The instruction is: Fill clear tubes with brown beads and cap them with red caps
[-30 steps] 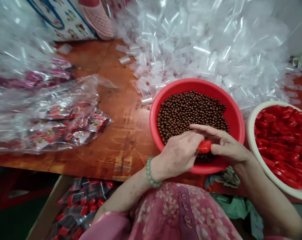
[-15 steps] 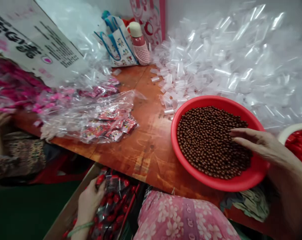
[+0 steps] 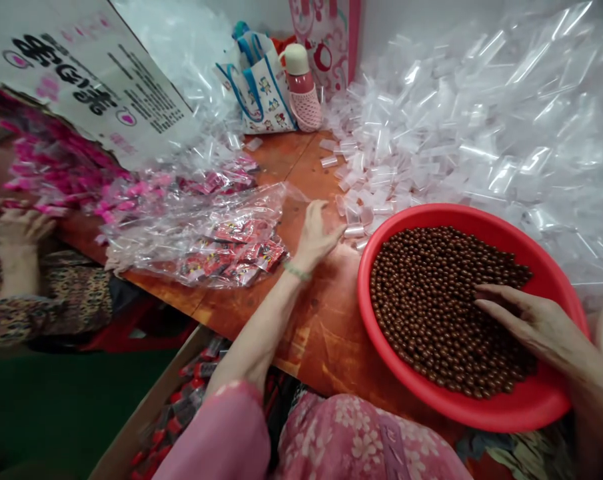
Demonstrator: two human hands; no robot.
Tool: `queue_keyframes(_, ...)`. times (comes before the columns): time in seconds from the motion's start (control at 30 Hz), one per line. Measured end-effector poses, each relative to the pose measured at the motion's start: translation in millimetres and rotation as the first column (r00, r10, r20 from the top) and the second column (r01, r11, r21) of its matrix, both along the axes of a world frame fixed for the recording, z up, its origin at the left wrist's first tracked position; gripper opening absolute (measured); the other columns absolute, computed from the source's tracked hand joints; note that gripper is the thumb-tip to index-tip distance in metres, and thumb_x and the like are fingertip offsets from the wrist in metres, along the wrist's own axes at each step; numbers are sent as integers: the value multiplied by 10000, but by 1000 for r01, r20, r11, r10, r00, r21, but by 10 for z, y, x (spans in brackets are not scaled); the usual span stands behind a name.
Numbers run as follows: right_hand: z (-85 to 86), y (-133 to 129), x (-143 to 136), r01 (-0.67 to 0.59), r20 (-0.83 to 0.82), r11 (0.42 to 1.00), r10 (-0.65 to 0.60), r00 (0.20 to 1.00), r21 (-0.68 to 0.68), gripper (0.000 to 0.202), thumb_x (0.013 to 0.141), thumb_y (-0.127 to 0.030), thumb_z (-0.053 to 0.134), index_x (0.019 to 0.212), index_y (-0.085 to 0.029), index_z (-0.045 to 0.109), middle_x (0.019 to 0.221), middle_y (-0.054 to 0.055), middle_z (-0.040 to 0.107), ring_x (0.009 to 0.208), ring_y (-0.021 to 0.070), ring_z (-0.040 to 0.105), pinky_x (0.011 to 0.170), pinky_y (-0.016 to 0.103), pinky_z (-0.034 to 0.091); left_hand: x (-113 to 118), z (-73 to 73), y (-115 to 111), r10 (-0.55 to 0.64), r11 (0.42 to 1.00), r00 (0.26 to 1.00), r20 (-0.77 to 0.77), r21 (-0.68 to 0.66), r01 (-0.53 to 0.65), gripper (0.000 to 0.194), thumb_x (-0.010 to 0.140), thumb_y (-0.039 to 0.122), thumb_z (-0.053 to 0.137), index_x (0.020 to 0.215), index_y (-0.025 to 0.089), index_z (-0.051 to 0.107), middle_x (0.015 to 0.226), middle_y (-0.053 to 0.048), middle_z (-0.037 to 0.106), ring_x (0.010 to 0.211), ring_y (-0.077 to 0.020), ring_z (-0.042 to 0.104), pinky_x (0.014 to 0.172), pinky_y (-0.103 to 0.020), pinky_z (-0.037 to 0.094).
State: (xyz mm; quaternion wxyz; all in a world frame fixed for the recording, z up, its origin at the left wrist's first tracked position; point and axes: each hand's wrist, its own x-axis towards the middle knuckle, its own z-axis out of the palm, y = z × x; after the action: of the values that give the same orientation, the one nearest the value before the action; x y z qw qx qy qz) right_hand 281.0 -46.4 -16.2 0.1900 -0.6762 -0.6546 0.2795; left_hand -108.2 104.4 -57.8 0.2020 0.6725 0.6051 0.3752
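My left hand (image 3: 317,235) is stretched over the orange-brown table (image 3: 301,303), its thumb and fingers apart and nothing seen in it. It is nearest to the edge of a heap of clear plastic tubes (image 3: 381,180). On the right, a red basin (image 3: 368,303) holds a mass of small round brown balls (image 3: 441,300). My right hand (image 3: 526,320) is over the basin's right part, fingers bent down toward the balls. Its fingertips reach the balls, and whether any are between them cannot be made out.
Clear bags with red packets (image 3: 241,247) lie left of my left hand. Pink pieces (image 3: 66,160) and a printed carton (image 3: 96,80) stand beyond. A bag (image 3: 264,87) and flask (image 3: 304,87) are at the back. Below sits a box of red-capped tubes (image 3: 181,413). Another person's hand (image 3: 21,233) works at left.
My left hand has gone up from the box of red-capped tubes, where it held a red piece, to the table beside the clear tubes. My right hand stays at the balls. The view has shifted.
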Motion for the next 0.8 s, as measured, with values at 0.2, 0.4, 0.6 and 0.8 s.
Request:
queue_keyframes(0.2,-19,-9,-11,-8,-2,1000,8,1000,-27,377,880,-572,660,1110,-290,759,1162,99,804,1083,351,765,1021,512,596,421,-438,808,22,981,1000,0,-192,-21,1115,675,187,890,1585,53,260,1650,-325,363,1550,-444,378,1280,-563,313)
queue_keyframes(0.4,-18,30,-14,-20,16,1000,20,1000,-24,348,896,-545,641,1108,-296,759,1166,92,804,1094,359,761,1066,529,569,446,-574,654,57,982,998,20,-180,-53,830,794,88,708,1532,66,327,1432,-250,627,1378,-366,592,1187,-501,448)
queue_keyframes(0.6,61,7,-67,-39,28,999,39,999,7,289,921,-488,644,1086,-290,774,1159,97,802,1092,344,759,1065,494,571,329,-308,421,0,996,993,120,-87,11,771,832,173,731,1484,127,323,1332,-182,698,1289,-266,666,1149,-435,498)
queue_keyframes(0.8,494,57,-447,-88,-146,983,111,983,161,302,924,-467,667,1096,-245,779,1094,89,803,1001,265,747,940,416,595,461,353,-224,-333,939,909,252,172,297,763,879,335,754,1479,251,290,1314,-115,696,1231,-231,704,1062,-402,573)
